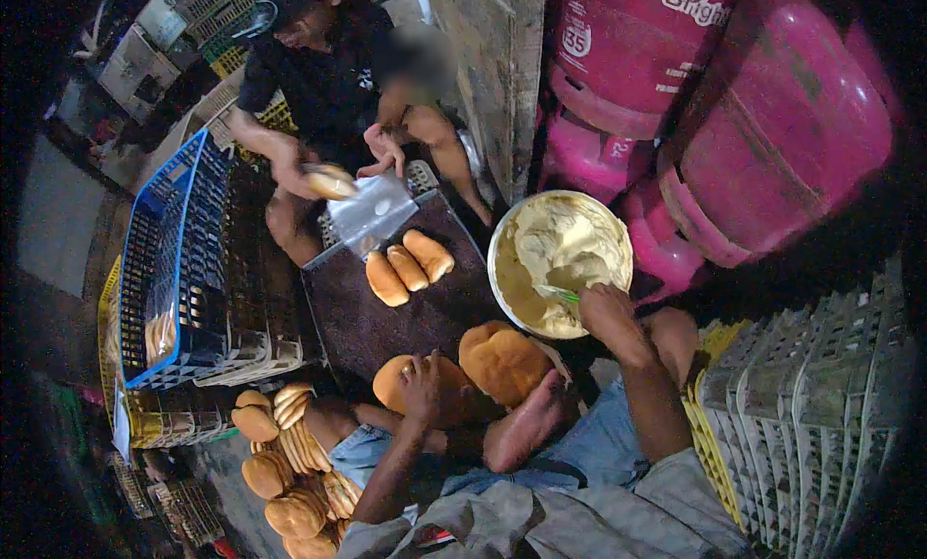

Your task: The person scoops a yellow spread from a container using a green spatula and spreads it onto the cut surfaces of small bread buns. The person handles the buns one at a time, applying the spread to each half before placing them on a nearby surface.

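My right hand [610, 320] grips the green handle of a spreading tool [559, 293], which looks like a spatula. Its blade dips into pale yellow cream [572, 233] inside a round white bucket [495, 298]. On a large golden-brown bread bun [391, 385], my left hand [421, 392] lies with its fingers over the top; the thumb is hidden. Touching or close beside that bun is a second, lobed bread [503, 360], near my bare foot [527, 423]. Three elongated bread rolls [408, 268] sit side by side on the dark tabletop [376, 334].
Across the table, a person [311, 88] holds a blurred roll [332, 182] over a clear plastic bag [373, 211]. Stacked buns [297, 479] lie at my left. Blue crates [181, 269] stand left, pale crates [797, 414] right. Pink gas cylinders [782, 139] lean beyond the bucket.
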The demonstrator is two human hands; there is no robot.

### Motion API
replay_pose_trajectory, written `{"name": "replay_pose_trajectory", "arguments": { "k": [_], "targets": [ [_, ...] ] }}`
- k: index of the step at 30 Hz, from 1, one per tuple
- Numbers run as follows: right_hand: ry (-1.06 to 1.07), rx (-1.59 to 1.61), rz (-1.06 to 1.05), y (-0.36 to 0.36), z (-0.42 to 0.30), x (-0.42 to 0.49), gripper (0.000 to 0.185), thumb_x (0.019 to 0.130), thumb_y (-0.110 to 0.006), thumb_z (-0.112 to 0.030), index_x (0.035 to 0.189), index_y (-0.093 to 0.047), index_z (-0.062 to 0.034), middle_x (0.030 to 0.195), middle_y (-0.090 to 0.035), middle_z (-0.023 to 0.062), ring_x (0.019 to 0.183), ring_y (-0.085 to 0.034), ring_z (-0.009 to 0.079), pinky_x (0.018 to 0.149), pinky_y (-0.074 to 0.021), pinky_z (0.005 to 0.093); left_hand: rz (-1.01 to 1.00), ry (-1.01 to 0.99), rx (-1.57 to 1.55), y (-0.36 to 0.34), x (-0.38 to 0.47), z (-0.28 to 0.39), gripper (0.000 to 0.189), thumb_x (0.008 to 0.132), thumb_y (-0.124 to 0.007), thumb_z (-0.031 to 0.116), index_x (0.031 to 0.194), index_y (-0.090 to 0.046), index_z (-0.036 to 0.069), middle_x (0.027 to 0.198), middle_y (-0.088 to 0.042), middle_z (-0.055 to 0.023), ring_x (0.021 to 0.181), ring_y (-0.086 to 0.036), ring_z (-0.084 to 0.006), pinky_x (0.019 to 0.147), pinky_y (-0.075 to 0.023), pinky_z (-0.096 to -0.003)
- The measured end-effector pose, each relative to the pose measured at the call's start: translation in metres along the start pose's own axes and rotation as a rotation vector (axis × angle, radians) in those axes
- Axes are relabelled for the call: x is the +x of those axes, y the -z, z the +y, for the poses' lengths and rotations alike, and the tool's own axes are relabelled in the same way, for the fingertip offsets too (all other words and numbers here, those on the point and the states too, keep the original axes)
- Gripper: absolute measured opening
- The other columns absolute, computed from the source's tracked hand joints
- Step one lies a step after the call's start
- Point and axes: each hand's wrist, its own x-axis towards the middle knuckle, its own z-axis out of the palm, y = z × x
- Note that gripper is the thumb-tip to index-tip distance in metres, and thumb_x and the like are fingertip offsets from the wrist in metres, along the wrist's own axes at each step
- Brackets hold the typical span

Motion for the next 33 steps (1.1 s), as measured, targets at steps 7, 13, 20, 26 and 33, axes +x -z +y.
{"name": "replay_pose_trajectory", "arguments": {
  "k": [7, 13, 20, 26, 33],
  "targets": [
    [-0.247, 0.124, -0.140, -0.126, 0.016, 0.031, 0.023, 0.083, -0.063, -0.015, 0.100, -0.077, -0.0069, 0.097, -0.073, 0.0199, 0.092, -0.072, 0.0375, 0.080, -0.0570, 0.0479, 0.330, -0.288, 0.525, -0.120, -0.052, 0.003, 0.077, 0.090, -0.058, 0.052, 0.149, -0.044, 0.005, 0.142, -0.049, -0.0267, 0.131, -0.047, -0.0426, 0.103, -0.0379, -0.0632],
    [0.487, -0.121, 0.086, -0.117, 0.014, 0.035, 0.023, 0.088, -0.064, -0.018, 0.098, -0.075, -0.0018, 0.084, -0.071, 0.0178, 0.079, -0.071, 0.0327, 0.071, -0.0560, 0.0466, -0.435, -0.190, -0.520, 0.028, -0.043, 0.018, 0.071, 0.095, -0.058, 0.051, 0.145, -0.046, 0.002, 0.135, -0.059, -0.0198, 0.120, -0.059, -0.0396, 0.103, -0.0475, -0.0482],
    [-0.127, 0.670, -0.246, -0.120, 0.047, 0.037, 0.028, 0.098, -0.065, -0.025, 0.088, -0.068, 0.0003, 0.064, -0.061, 0.0035, 0.049, -0.055, 0.0115, 0.046, -0.0446, 0.0291, -0.342, 0.095, -2.249, 0.060, -0.021, 0.015, 0.078, 0.098, -0.048, 0.065, 0.152, -0.039, 0.011, 0.143, -0.053, -0.0162, 0.130, -0.053, -0.0365, 0.110, -0.0441, -0.0487],
    [-0.014, 0.875, -0.207, -0.011, -0.023, 0.020, 0.025, 0.099, -0.065, -0.028, 0.094, -0.071, -0.0037, 0.068, -0.063, 0.0019, 0.055, -0.056, 0.0102, 0.052, -0.0458, 0.0284, -0.211, 0.198, -2.313, 0.086, 0.017, 0.025, 0.092, 0.088, -0.039, 0.085, 0.153, -0.040, 0.020, 0.149, -0.048, -0.0149, 0.133, -0.049, -0.0407, 0.107, -0.0391, -0.0668],
    [0.569, 0.484, 0.172, -0.028, -0.064, 0.032, 0.028, 0.085, -0.073, -0.024, 0.107, -0.074, -0.0063, 0.105, -0.071, 0.0144, 0.086, -0.067, 0.0309, 0.075, -0.0549, 0.0404, -0.133, 0.257, -2.279, 0.122, 0.028, 0.051, 0.082, 0.092, -0.042, 0.078, 0.144, -0.051, 0.015, 0.140, -0.058, -0.0147, 0.124, -0.058, -0.0363, 0.103, -0.0472, -0.0590]
  ]
}}
